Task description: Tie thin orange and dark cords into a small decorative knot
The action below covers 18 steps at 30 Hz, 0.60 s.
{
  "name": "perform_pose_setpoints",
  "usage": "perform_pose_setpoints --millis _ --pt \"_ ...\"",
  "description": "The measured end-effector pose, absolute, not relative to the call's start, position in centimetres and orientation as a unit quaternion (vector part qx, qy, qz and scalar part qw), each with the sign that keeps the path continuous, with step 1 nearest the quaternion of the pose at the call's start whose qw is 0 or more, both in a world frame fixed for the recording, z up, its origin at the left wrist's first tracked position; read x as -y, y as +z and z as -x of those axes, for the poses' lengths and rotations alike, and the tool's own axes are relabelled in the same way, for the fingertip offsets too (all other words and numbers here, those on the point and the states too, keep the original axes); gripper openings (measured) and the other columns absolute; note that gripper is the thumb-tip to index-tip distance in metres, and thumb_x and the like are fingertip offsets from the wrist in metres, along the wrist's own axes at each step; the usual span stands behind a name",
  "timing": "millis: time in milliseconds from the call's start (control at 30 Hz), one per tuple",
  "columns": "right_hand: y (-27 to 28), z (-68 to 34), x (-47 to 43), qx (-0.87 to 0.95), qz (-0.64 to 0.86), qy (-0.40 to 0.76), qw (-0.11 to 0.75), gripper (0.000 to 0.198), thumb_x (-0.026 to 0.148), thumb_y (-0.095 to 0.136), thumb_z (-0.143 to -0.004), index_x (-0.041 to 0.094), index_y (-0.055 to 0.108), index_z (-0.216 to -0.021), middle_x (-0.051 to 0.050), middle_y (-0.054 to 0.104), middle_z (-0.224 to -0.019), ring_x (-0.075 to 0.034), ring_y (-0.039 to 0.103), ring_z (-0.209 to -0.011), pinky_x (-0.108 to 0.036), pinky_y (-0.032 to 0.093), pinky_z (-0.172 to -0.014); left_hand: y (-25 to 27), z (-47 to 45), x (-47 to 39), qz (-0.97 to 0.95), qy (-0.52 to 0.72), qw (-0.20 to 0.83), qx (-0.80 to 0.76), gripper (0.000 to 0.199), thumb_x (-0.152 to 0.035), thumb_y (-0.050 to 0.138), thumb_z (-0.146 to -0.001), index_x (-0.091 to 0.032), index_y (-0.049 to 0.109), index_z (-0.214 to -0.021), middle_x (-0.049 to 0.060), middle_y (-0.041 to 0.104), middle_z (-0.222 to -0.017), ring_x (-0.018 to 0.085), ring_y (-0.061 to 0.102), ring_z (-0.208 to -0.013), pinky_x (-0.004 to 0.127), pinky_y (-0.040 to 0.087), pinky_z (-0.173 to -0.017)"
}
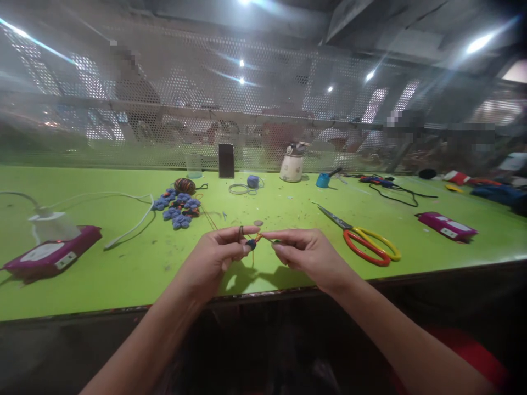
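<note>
My left hand (218, 255) and my right hand (307, 252) meet above the front of the green table (135, 263). Between their fingertips is a small piece of orange and blue yarn work (254, 240). The left thumb and fingers pinch it from the left; the right fingers pinch its orange strand from the right. A thin thread runs from it back towards a dark multicoloured yarn ball (184, 185). A cluster of finished blue and orange yarn pieces (178, 207) lies left of centre.
Scissors with orange and yellow handles (362, 238) lie to the right. Purple boxes sit at the left (51, 253) and right (447, 225). A white charger and cable (53, 219), a dark phone (226, 160), a white jar (292, 164) and a perforated screen (247, 99) stand behind.
</note>
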State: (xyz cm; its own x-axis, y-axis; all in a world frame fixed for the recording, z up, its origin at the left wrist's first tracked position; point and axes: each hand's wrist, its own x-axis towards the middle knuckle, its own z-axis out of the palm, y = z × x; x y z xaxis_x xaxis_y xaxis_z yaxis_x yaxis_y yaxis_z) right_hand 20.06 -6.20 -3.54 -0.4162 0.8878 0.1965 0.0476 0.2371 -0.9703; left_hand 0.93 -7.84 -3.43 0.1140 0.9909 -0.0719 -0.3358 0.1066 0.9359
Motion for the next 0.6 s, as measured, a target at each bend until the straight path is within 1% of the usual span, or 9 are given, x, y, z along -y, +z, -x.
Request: perform_pose_setpoints --millis 133,233,267,333,467,600 --pt "-3.7 -19.4 6.3 0.609 0.360 0.553 0.441 0.039 0.028 0.069 -0.074 0.012 0.073 -0.109 0.005 0.041 -0.053 -0.007 0.030 -0.050 -0.023 0.019 -0.047 -3.8 -1.5 7.6 -0.329 0.564 0.647 -0.393 0.030 -0.005 0.077 -0.053 -0.016 0.077 -0.080 0.000 0.062 -0.064 0.007 0.048 -0.059 0.017 0.030 -0.050" --pt "-3.8 -19.0 6.0 0.577 0.369 0.565 0.460 0.039 0.029 0.073 -0.071 0.013 0.074 -0.107 0.004 0.043 -0.054 -0.006 0.031 -0.050 -0.023 0.019 -0.047 -4.2 -1.7 7.4 -0.321 0.583 0.645 -0.375 0.014 -0.005 0.077 -0.053 -0.015 0.070 -0.061 -0.001 0.059 -0.063 0.006 0.045 -0.055 0.018 0.029 -0.050" --pt "-3.8 -18.8 5.9 0.571 0.370 0.566 0.464 0.038 0.028 0.073 -0.071 0.014 0.074 -0.106 0.004 0.044 -0.054 -0.006 0.031 -0.050 -0.023 0.020 -0.047 -4.3 -1.7 7.3 -0.330 0.578 0.647 -0.373 0.012 -0.006 0.076 -0.054 -0.014 0.067 -0.057 -0.001 0.058 -0.062 0.005 0.042 -0.053 0.019 0.029 -0.050" --pt "-3.8 -18.6 5.5 0.565 0.367 0.569 0.471 0.035 0.028 0.074 -0.070 0.014 0.076 -0.102 0.004 0.046 -0.054 -0.006 0.032 -0.049 -0.023 0.020 -0.047 -4.2 -1.4 7.1 -0.364 0.548 0.656 -0.370 0.013 -0.008 0.077 -0.058 -0.013 0.065 -0.055 -0.002 0.055 -0.060 0.005 0.037 -0.051 0.020 0.028 -0.050" --pt "-3.6 -18.1 4.7 0.550 0.355 0.585 0.479 0.033 0.028 0.075 -0.070 0.015 0.076 -0.100 0.005 0.048 -0.053 -0.005 0.032 -0.047 -0.022 0.021 -0.045 -3.3 -0.5 6.3 -0.455 0.504 0.633 -0.372 0.015 -0.014 0.077 -0.065 -0.015 0.065 -0.056 -0.002 0.056 -0.064 0.009 0.046 -0.064 0.022 0.034 -0.062" --pt "-3.1 -17.6 3.9 0.529 0.338 0.597 0.500 0.034 0.029 0.076 -0.070 0.016 0.074 -0.102 0.003 0.052 -0.055 -0.006 0.036 -0.048 -0.021 0.021 -0.044 -2.2 -0.2 5.2 -0.483 0.510 0.613 -0.362 0.014 -0.014 0.076 -0.067 -0.016 0.066 -0.058 -0.001 0.057 -0.066 0.012 0.051 -0.073 0.023 0.037 -0.071"
